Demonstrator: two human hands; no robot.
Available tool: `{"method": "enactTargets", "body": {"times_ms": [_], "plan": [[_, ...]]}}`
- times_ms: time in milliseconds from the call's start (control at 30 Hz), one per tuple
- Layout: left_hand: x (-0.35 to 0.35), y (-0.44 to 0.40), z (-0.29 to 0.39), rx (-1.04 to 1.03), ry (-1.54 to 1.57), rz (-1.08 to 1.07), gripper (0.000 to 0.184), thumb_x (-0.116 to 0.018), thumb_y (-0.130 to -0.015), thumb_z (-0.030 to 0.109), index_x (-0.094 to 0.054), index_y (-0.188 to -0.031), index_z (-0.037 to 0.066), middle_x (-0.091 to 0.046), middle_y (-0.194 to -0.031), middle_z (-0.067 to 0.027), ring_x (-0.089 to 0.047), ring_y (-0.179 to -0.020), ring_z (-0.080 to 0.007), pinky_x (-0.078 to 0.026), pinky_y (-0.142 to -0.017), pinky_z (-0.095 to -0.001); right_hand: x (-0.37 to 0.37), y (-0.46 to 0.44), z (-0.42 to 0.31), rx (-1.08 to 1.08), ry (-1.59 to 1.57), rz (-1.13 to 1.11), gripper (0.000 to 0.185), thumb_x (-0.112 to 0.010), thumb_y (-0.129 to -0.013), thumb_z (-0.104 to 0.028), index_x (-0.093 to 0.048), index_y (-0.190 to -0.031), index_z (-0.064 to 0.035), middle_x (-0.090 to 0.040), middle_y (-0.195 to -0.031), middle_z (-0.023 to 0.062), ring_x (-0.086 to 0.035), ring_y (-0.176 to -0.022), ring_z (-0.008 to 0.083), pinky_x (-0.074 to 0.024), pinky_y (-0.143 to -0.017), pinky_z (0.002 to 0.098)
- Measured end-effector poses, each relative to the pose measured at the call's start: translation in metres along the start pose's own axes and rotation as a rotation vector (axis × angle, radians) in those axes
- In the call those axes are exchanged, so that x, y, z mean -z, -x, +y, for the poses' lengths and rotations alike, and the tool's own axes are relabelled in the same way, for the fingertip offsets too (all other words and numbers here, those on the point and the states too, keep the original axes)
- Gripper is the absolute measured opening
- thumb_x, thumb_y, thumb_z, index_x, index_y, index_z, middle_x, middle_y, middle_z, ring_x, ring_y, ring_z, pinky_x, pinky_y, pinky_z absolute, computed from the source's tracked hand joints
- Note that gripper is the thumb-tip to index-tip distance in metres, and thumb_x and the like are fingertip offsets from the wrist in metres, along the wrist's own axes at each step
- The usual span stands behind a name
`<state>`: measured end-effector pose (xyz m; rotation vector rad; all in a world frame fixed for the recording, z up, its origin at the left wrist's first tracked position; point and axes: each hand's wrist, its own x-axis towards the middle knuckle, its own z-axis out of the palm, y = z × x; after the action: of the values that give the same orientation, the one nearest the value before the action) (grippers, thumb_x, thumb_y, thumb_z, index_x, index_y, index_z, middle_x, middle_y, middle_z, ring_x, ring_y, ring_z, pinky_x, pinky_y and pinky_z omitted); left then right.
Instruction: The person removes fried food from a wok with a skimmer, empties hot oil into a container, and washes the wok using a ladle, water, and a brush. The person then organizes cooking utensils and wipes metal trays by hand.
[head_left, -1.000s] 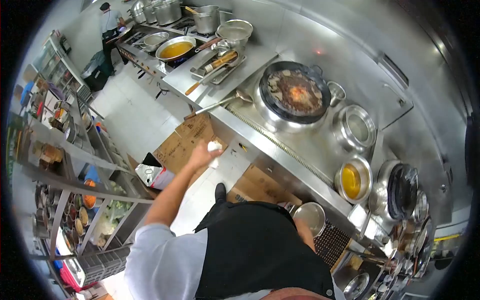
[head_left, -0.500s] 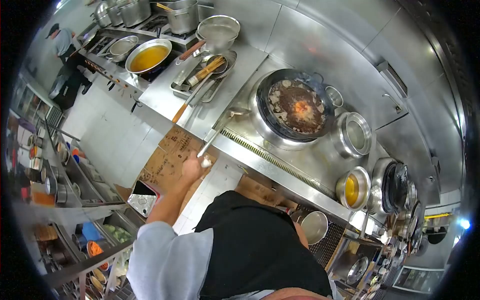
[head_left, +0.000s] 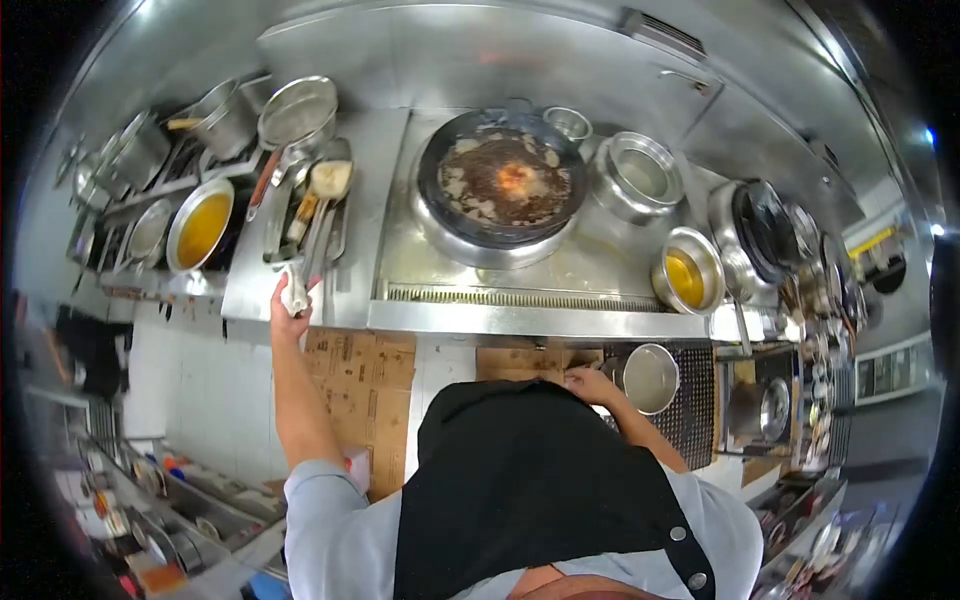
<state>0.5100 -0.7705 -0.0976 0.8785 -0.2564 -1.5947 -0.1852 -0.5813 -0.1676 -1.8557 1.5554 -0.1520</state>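
We see our left hand [head_left: 290, 308] at the near edge of the steel bench [head_left: 365, 190], left of the cooking range, with its fingers clamped on a white cloth [head_left: 294, 290]. From the cloth, long handles run away from us towards a ladle [head_left: 330, 180]; we cannot tell which of them, if any, our fingers grip through the cloth. The ladle's bowl looks pale and lies over the right side of a metal tray [head_left: 341, 240]. A bamboo brush [head_left: 301, 218] rests in the same tray, left of the ladle, and a strainer [head_left: 298, 108] stands beyond it, its wooden handle pointing back to the near left.

Our right hand [head_left: 590, 385] is lower, below the near edge of the range and beside our black apron [head_left: 530, 470]. Its fingers are curled, and we cannot tell whether they hold anything. A deep pot [head_left: 650, 380] is just to its right.

On the range, a dark wok [head_left: 500, 185] holds dark liquid with pale pieces around its margin. To the right of the wok we see nested pots [head_left: 640, 172], and nearer to us a bowl [head_left: 708, 250] of yellow liquid. At far left, a pan [head_left: 180, 228] of yellow liquid sits on another stove.
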Motion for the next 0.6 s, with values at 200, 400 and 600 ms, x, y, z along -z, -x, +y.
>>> {"method": "enactTargets", "body": {"times_ms": [200,400,600], "plan": [[0.105,-0.120,-0.007,-0.498,-1.447,0.662,0.093,-0.073,-0.080,0.066,-0.061,-0.121,-0.016,-0.065,-0.119,-0.0338,-0.060,-0.116,-0.0483,-0.047,-0.101,-0.0500,-0.010,0.089,0.029,-0.314,0.086,-0.079,0.048,-0.066,-0.091,-0.041,-0.070,-0.123,-0.0061,-0.069,-0.121,0.0212,-0.066,-0.112,0.0388,-0.0515,-0.098,0.0449],[0.045,-0.091,-0.039,-0.634,-1.646,0.641,0.081,-0.074,-0.085,0.058,-0.062,-0.119,-0.015,-0.067,-0.109,-0.0326,-0.063,-0.104,-0.0494,-0.048,-0.093,-0.0521,-0.037,0.164,0.054,-0.511,0.005,-0.237,0.052,-0.063,-0.091,-0.047,-0.071,-0.121,-0.0059,-0.070,-0.120,0.0204,-0.067,-0.111,0.0391,-0.0517,-0.097,0.0456],[-0.073,0.006,-0.108,-0.779,-1.091,0.556,0.070,-0.072,-0.093,0.043,-0.054,-0.137,-0.009,-0.062,-0.134,-0.0248,-0.059,-0.124,-0.0380,-0.045,-0.107,-0.0453,-0.054,0.210,0.127,-0.751,-0.174,-0.299,0.053,-0.063,-0.090,-0.052,-0.072,-0.120,-0.0086,-0.071,-0.119,0.0198,-0.068,-0.110,0.0373,-0.0528,-0.094,0.0459]]}}
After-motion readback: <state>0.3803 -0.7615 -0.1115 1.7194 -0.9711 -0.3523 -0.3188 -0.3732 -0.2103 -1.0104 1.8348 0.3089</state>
